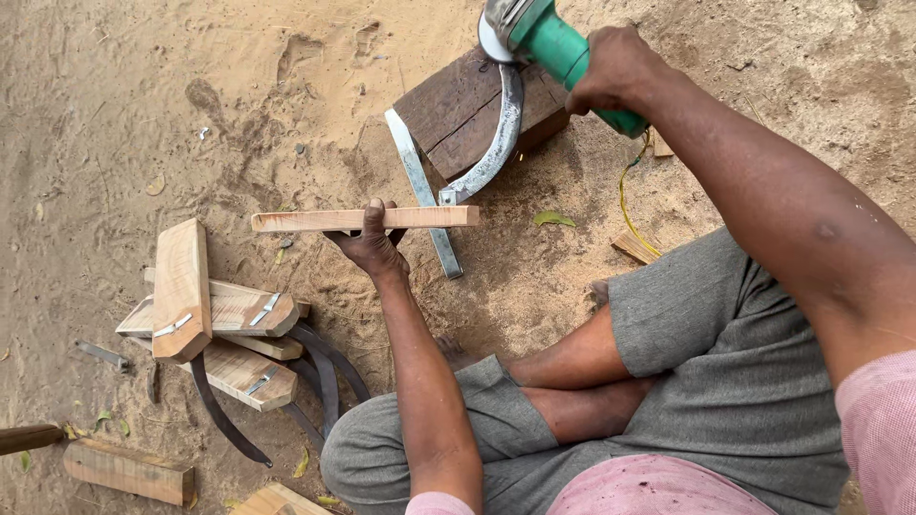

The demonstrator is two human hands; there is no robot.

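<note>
Person sits cross-legged on sandy ground (143, 105). Right hand (615, 69) wraps closed around the body of a green angle grinder (549, 43), whose disc end sits at the upper part of a curved sickle blade (498, 143). The blade lies across a dark wooden block (458, 110), its tang running into a pale wooden handle (367, 219) that the left hand (372, 246) grips from below, fingers curled over it. A flat metal strip (425, 195) lies beside the block, passing under the handle.

Progress, judging by the layout: this sickle is mid-grind. The blade edge looks brighter along its outer curve, though I cannot tell whether the disc is touching or spinning. A pile of handled sickles (229, 334) lies well apart at the person's left, either finished or waiting, cannot say which. Loose wood pieces (129, 469) are near the lower edge of the view.
</note>
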